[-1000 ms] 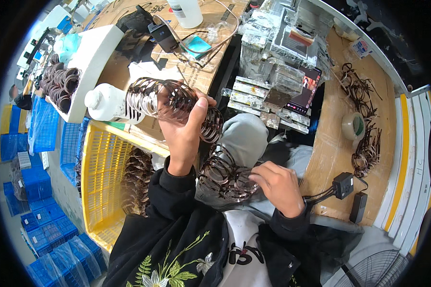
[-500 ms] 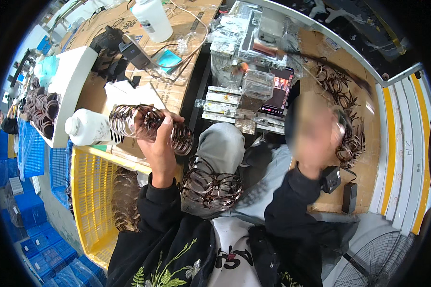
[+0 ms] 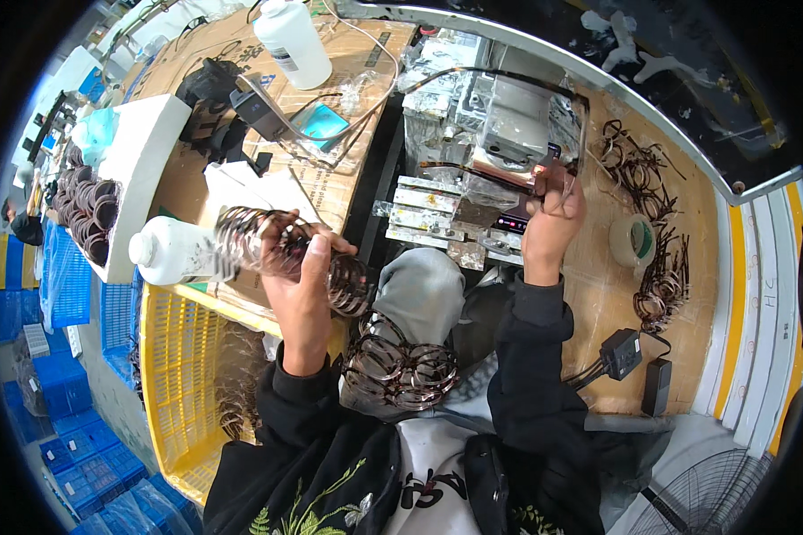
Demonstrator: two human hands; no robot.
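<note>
My left hand [image 3: 299,281] is closed around a row of brown tortoiseshell eyeglass frames [image 3: 250,236], stacked side by side and sticking out on both sides of the fist. My right hand [image 3: 553,214] pinches a dark pair of eyeglasses [image 3: 509,80]; its long temples reach left above a grimy bench machine [image 3: 433,209]. Whether lenses sit in it, I cannot tell. More tortoiseshell frames [image 3: 401,366] lie on my lap between the two forearms. Beyond the right fingers a phone [image 3: 511,221] shows only in part.
A white bottle [image 3: 165,250] stands left of my left hand, above a yellow basket [image 3: 183,374] holding many frames. Piles of eyeglass temples [image 3: 665,285], a tape roll [image 3: 631,241] and a black adapter [image 3: 620,354] lie on the cardboard at right. A fan [image 3: 705,490] stands lower right.
My right hand, blurred above the right-hand cardboard before, has moved left to the machine with the eyeglasses now plainly in it. The tape roll has come into sight. My left hand keeps its stack.
</note>
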